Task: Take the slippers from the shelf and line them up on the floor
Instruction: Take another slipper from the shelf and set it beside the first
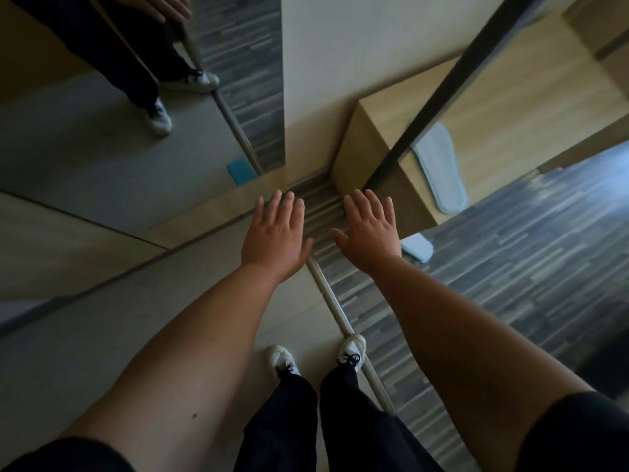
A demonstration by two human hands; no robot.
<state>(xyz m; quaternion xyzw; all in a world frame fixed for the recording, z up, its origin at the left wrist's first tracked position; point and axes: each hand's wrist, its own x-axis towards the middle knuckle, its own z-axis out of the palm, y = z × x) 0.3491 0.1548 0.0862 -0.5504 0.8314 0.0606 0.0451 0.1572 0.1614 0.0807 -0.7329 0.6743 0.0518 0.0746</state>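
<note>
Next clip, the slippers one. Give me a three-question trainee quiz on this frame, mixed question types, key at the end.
1. True or false: the left hand grips a slipper.
2. Where does the pale blue slipper lie?
A. on the wooden shelf
B. in the right hand
C. beside the white shoes
3. Fill in: a second pale blue piece shows just right of the right ____.

Key
1. False; both hands are open, fingers spread, holding nothing.
2. A
3. hand
</note>
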